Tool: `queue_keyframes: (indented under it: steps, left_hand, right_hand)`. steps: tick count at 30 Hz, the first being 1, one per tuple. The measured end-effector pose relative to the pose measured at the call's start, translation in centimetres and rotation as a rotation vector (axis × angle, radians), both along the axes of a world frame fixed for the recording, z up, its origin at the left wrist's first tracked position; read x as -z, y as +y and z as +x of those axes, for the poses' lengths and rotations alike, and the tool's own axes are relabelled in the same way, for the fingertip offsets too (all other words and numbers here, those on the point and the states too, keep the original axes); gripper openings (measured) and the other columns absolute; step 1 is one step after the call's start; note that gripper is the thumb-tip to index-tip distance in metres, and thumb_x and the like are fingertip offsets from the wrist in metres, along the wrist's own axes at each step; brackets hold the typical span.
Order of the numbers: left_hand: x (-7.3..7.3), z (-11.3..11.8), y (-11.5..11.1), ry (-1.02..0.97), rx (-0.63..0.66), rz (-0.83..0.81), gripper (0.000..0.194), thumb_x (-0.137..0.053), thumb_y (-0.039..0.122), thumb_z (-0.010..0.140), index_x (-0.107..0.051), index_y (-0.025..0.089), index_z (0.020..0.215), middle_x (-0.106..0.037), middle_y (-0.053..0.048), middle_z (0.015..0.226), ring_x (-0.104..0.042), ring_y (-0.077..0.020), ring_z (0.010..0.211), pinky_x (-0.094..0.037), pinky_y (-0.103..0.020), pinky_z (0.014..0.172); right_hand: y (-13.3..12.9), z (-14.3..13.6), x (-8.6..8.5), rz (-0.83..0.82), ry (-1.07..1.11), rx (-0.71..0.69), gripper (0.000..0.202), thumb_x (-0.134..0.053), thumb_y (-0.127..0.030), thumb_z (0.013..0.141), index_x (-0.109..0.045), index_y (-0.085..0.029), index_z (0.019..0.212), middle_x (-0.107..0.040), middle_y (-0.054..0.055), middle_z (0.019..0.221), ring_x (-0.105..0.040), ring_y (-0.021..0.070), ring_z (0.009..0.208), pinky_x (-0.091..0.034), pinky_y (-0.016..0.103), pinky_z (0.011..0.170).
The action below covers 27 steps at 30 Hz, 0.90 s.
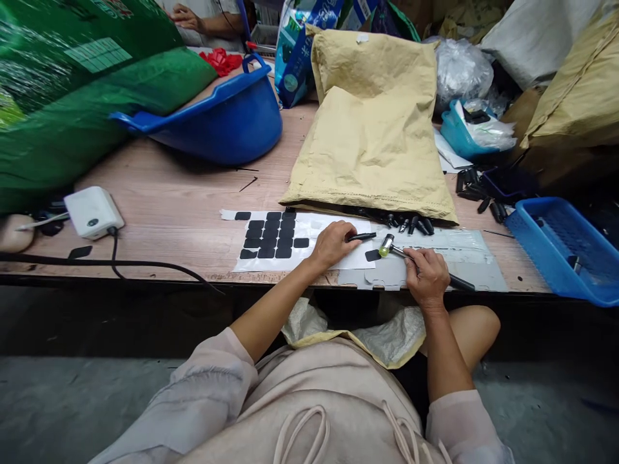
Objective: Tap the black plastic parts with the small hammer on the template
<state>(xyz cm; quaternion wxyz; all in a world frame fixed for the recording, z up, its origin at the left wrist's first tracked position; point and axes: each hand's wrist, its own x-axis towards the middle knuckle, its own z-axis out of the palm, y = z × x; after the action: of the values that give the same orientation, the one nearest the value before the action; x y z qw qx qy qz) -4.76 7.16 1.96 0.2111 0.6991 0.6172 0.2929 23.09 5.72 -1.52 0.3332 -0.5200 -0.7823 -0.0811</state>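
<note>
My right hand (427,276) is closed around the handle of a small hammer (388,245), whose head has a metal side and a yellowish face. The hammer's black grip sticks out below the hand to the right. In my left hand (334,243), fingers pinch a slim black piece (362,236) that points right, toward the hammer head. Its exact kind is too small to make out. Under the hammer head lies a loose black rounded patch (373,255). A white sheet (316,223) with rows of black rounded patches (276,235) spreads left of my left hand. A grey board (476,258) lies beneath my right hand.
A large tan paper sack (367,148) stands behind the hands, small black parts (420,225) spilling from its mouth. A blue basin (227,122) and a white box with cables (94,211) are to the left. A blue basket (570,248) sits at the right edge. Another person's hand (187,17) shows at the back.
</note>
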Motion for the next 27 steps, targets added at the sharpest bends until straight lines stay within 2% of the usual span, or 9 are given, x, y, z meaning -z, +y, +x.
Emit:
queue_keyframes:
  steps: [5, 8, 12, 16, 22, 27]
  left_hand:
    - [1.7, -0.3, -0.4, -0.104, -0.007, 0.06, 0.012, -0.078, 0.016, 0.084, -0.075, 0.019, 0.095, -0.069, -0.004, 0.094, -0.063, -0.0218, 0.094, -0.052, -0.035, 0.086]
    - [1.8, -0.2, -0.2, -0.123, 0.012, 0.034, 0.013, -0.081, 0.019, 0.083, -0.077, 0.02, 0.095, -0.069, -0.004, 0.09, -0.063, -0.022, 0.092, -0.051, -0.035, 0.085]
    - [1.7, -0.2, 0.0, -0.094, 0.065, 0.028, 0.013, -0.083, 0.025, 0.083, -0.08, 0.021, 0.094, -0.069, -0.003, 0.087, -0.062, -0.0222, 0.091, -0.051, -0.036, 0.086]
    - [1.5, -0.1, -0.1, -0.07, 0.062, 0.014, 0.013, -0.083, 0.026, 0.083, -0.081, 0.022, 0.095, -0.071, -0.003, 0.089, -0.063, -0.0215, 0.092, -0.051, -0.035, 0.088]
    - [1.2, -0.1, -0.2, -0.062, 0.078, -0.018, 0.014, -0.082, 0.026, 0.083, -0.081, 0.023, 0.097, -0.072, -0.003, 0.091, -0.063, -0.0213, 0.093, -0.049, -0.035, 0.09]
    - [1.0, 0.1, -0.2, -0.053, 0.058, -0.014, 0.013, -0.082, 0.024, 0.083, -0.08, 0.022, 0.096, -0.072, -0.003, 0.091, -0.063, -0.0207, 0.092, -0.049, -0.034, 0.09]
  right_hand:
    - [0.1, 0.2, -0.5, -0.008, 0.011, -0.012, 0.022, -0.061, -0.029, 0.099, -0.081, -0.026, 0.108, -0.073, 0.006, 0.095, -0.059, 0.0218, 0.087, -0.045, 0.035, 0.08]
    - [-0.4, -0.5, -1.5, -0.042, 0.091, -0.059, 0.024, -0.059, -0.028, 0.101, -0.08, -0.026, 0.112, -0.073, 0.006, 0.096, -0.062, 0.0218, 0.089, -0.049, 0.036, 0.083]
    - [-1.7, -3.1, -3.1, -0.098, 0.257, -0.169, 0.029, -0.053, -0.026, 0.105, -0.075, -0.026, 0.125, -0.075, 0.007, 0.104, -0.068, 0.0211, 0.098, -0.054, 0.035, 0.09]
    - [-2.6, -5.4, -4.2, -0.141, 0.228, -0.19, 0.03, -0.052, -0.027, 0.106, -0.075, -0.027, 0.126, -0.075, 0.006, 0.098, -0.069, 0.0204, 0.095, -0.055, 0.033, 0.088]
    - [-2.9, -6.2, -4.0, -0.079, 0.169, -0.17, 0.038, -0.053, -0.019, 0.102, -0.076, -0.031, 0.129, -0.071, 0.006, 0.095, -0.066, 0.0198, 0.09, -0.053, 0.032, 0.085]
    - [-2.7, -6.0, -3.6, -0.075, 0.098, -0.15, 0.036, -0.052, -0.018, 0.103, -0.079, -0.03, 0.123, -0.069, 0.005, 0.089, -0.064, 0.0184, 0.085, -0.05, 0.03, 0.08]
